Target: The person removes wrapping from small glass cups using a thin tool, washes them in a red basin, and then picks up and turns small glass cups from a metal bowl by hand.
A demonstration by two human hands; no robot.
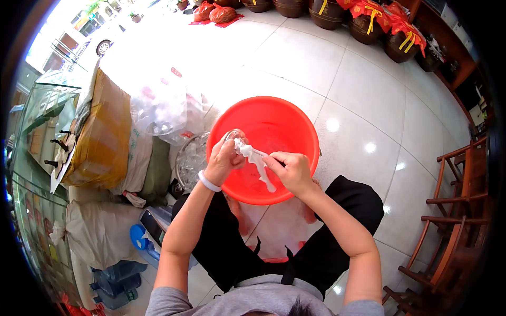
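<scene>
Pale tiled floor (363, 105) | red basin (263, 113) stands centre | dark jars (328, 18) line far side | wooden chairs (466, 179) stand right | blue bottles (117, 287) lie left

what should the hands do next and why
I'd probably work the white cloth gently against the clear cup with the right hand: the left hand steadies what looks like a cup over the red tub, the cloth bunches beside it, and the right hand seems to pinch part of the cloth.

The left hand (225, 159) partly hides a clear object (231, 135) too small to identify, and the top edge crops a dark jar (290, 7).
</scene>
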